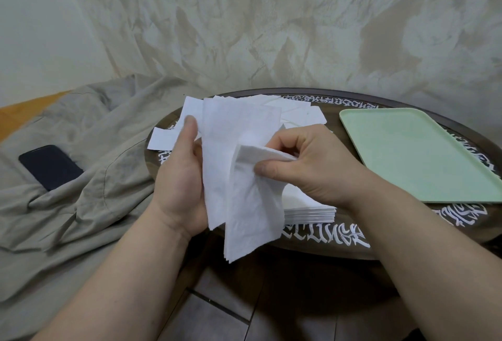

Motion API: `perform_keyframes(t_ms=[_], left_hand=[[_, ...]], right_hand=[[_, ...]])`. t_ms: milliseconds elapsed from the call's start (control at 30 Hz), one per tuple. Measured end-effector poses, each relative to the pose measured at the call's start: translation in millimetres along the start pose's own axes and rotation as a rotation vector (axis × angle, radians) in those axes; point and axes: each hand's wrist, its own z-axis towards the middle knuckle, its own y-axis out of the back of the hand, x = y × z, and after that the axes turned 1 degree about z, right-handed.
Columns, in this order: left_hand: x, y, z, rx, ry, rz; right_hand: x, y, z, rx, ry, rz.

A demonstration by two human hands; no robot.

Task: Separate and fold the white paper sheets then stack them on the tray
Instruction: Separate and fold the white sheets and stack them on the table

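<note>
I hold a white paper sheet (231, 156) upright above the near edge of the round table. My left hand (180, 177) grips its left edge, thumb on the front. My right hand (307, 162) pinches a peeled-back ply of the sheet between thumb and fingers, pulling it to the right. A neat stack of white sheets (309, 209) lies on the table under my right wrist. More loose sheets (296, 113) lie spread at the back of the table. The light green tray (423, 156) sits on the table's right side with nothing on it.
The dark round table (407, 243) carries white lettering around its rim. A black phone (50, 166) lies on a crumpled beige cloth (81, 204) to the left. A patterned curtain hangs behind. Dark floor tiles show below my forearms.
</note>
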Motion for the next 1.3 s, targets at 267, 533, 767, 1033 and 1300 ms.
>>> perform_keyframes(t_ms=[267, 533, 767, 1033, 1300], left_hand=[[1, -4, 0, 0.175, 0.126, -0.003], [14, 9, 10, -0.261, -0.257, 0.495], [2, 22, 11, -0.573, -0.562, 0.73], [13, 13, 11, -0.337, -0.428, 0.754], [8, 6, 3, -0.228, -0.31, 0.524]], right_hand=[[6, 2, -3, 0.088, -0.028, 0.002], [1, 10, -2, 0.005, -0.073, -0.141], [-5, 31, 2, -0.312, -0.099, -0.492], [9, 0, -6, 0.161, 0.004, -0.185], [9, 4, -8, 0.235, -0.042, -0.114]])
